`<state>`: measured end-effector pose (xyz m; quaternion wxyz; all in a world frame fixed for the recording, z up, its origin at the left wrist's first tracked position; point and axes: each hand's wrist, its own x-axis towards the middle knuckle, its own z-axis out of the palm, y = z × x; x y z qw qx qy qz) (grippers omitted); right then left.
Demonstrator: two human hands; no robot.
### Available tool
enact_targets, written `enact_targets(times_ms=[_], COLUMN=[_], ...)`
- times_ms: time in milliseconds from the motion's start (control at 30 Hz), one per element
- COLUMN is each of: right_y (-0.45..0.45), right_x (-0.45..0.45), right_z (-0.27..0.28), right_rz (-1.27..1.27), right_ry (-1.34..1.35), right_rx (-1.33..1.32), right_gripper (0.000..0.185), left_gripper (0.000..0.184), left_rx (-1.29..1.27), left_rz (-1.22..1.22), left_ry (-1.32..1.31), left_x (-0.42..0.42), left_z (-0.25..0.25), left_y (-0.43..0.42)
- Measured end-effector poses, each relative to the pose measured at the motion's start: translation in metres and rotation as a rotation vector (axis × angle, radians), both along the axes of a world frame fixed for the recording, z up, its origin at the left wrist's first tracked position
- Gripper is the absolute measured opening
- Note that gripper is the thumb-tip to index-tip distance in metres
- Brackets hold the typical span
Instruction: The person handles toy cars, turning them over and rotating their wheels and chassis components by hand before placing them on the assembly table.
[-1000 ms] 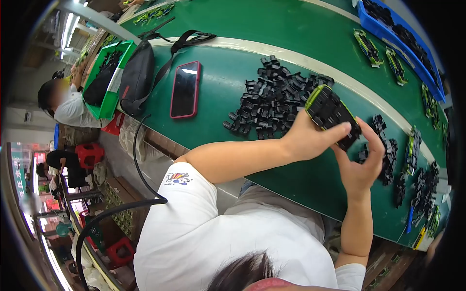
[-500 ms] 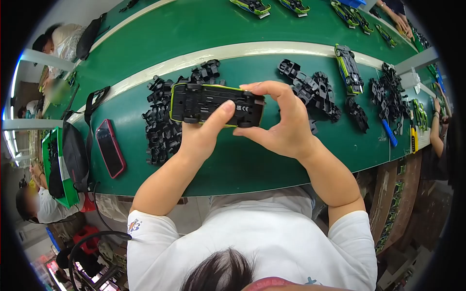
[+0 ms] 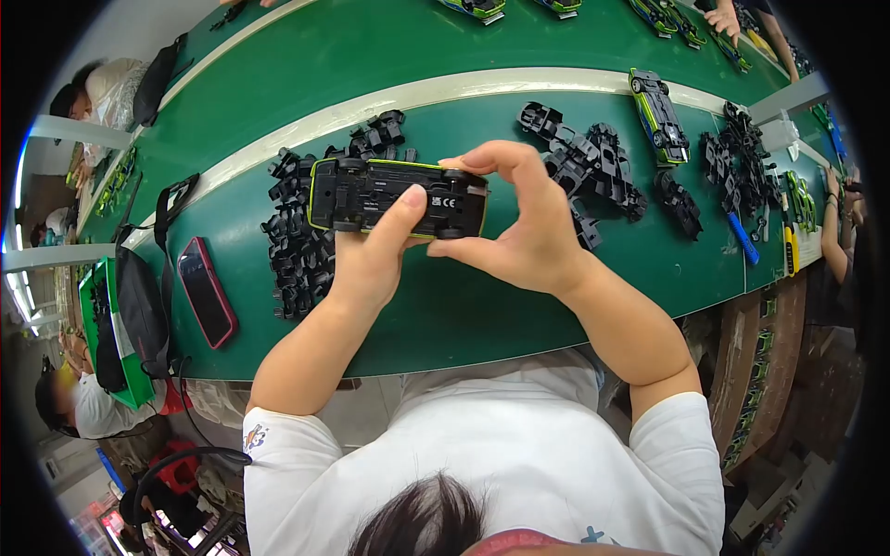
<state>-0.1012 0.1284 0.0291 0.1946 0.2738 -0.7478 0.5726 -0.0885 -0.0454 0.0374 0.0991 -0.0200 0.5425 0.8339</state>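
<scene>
A toy car (image 3: 380, 196) with a green rim is held with its black underside facing up, over the green table. My left hand (image 3: 375, 246) grips it from below, thumb pressed on the underside. At the car's right end my right hand (image 3: 519, 218) holds it between thumb and fingers. Partly behind the car lies a pile of small black parts (image 3: 297, 269). More black parts (image 3: 593, 167) are heaped beyond my right hand.
A red-edged phone (image 3: 208, 292) and a black bag (image 3: 141, 296) lie at the left, near a green bin (image 3: 134, 371). Another upturned car (image 3: 660, 116), a blue-handled tool (image 3: 743, 238) and a yellow cutter (image 3: 791, 248) are at the right. Co-workers sit around the tables.
The camera view has swung from the left side to the right, so the table looks level. The car now lies horizontally in view, still held by both hands.
</scene>
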Motion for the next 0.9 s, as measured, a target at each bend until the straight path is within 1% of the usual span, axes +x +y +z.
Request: enact_targets(times_ms=[133,167,267,300,400,433,533,667,900], right_y=[0.003,0.005,0.018,0.022,0.023,0.018,0.016,0.016,0.014], right_x=[0.005,0.002,-0.002,-0.004,-0.009,-0.005,-0.006,-0.006,-0.006], right_z=[0.007,0.009,0.011,0.010,0.003,0.007,0.003,0.005,0.002], right_rz=[0.011,0.075,0.025,0.016,-0.012,-0.038,-0.067,-0.080,-0.118], right_ry=[0.023,0.068,0.082,0.040,0.144,0.137,0.206,0.244,0.274], right_rx=[0.074,0.049,0.047,0.044,0.112,0.092,0.142,0.144,0.141], right_gripper=[0.076,0.081,0.082,0.066,0.047,0.034,0.030,0.022,0.016], left_gripper=[0.033,0.035,0.039,0.040,0.041,0.041,0.042,0.042,0.043], left_rx=[-0.106,-0.131,-0.147,-0.172,-0.179,-0.180,-0.197,-0.215,-0.264], left_rz=[0.029,0.027,0.015,0.015,0.003,-0.004,-0.006,-0.010,-0.020], left_ry=[0.192,0.230,0.273,0.296,0.306,0.307,0.337,0.351,0.361], left_x=[0.001,0.002,0.004,0.003,0.004,0.004,0.005,0.007,0.007], left_z=[-0.008,-0.007,-0.002,-0.004,-0.003,-0.003,-0.004,-0.001,-0.004], left_y=[0.002,0.002,0.002,0.000,0.001,0.000,0.001,0.003,0.001])
